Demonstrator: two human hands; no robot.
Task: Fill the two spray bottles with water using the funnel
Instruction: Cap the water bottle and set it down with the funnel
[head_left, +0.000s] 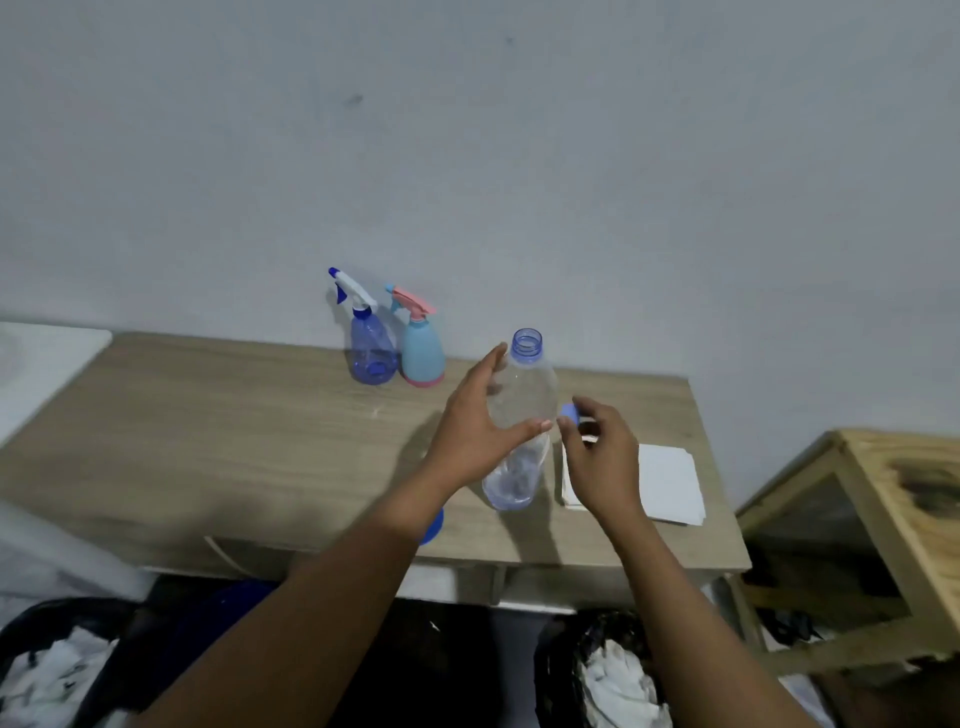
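at my desk (208, 415), the clear water bottle (522, 415) stands uncapped while my left hand (467, 441) wraps its middle, fingers (535, 427) curled round the front and thumb side spread behind it. my right hand (597, 462), just beside the bottle, pinches the small blue cap (570, 414) between thumb and fingertips, the rest of the hand loosely closed. the two spray bottles, a translucent blue spray bottle (370, 348) and a teal spray bottle (422, 353) with a pink trigger, stand touching or nearly so at the back of the desk against the wall, both with their spray heads screwed on. a blue shape (434, 525) peeking out under my left forearm near the desk's front edge is probably the funnel, though most of it is hidden. a white pad of paper (670, 483) lies to the right. by my reading the job has barely begun: the water source is open, but neither sprayer has been unscrewed, the funnel is not seated, and no pouring has taken place. whether the sprayers hold any water i cannot tell.
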